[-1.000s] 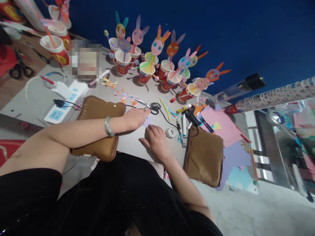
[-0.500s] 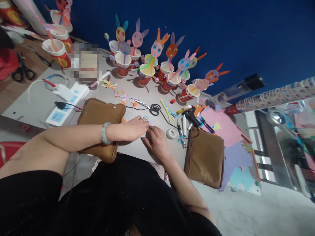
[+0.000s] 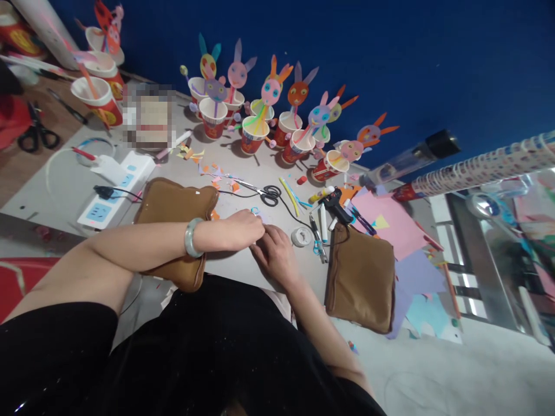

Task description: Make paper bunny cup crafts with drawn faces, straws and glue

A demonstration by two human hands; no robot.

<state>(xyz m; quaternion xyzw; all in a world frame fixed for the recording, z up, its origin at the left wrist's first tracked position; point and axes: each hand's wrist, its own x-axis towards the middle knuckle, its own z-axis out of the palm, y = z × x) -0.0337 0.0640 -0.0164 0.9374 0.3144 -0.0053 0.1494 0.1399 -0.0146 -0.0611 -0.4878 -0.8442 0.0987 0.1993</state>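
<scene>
Side by side over the grey table (image 3: 234, 263), my left hand (image 3: 238, 231) and my right hand (image 3: 274, 254) meet at their fingertips. The fingers of both are closed in a pinch. Whatever lies between them is too small or hidden to name. Just beyond my left hand is a small light-blue ring-shaped piece (image 3: 255, 211). Black-handled scissors (image 3: 269, 195) lie past my hands, blades pointing left. A roll of tape (image 3: 302, 236) rests to the right of my right hand. My left forearm passes over a brown cushion (image 3: 173, 199).
Several paper cups (image 3: 255, 136) with paper rabbit figures line the blue wall. At right lie a black glue gun (image 3: 338, 207), a second brown cushion (image 3: 362, 277) and pink paper (image 3: 385, 222). A white power strip (image 3: 117, 193) is at left. A black cord (image 3: 292, 214) crosses the table.
My left hand has turned a little, its fingers more curled, and its wrist has shifted slightly right. My right hand stays almost in place. The view has shifted slightly.
</scene>
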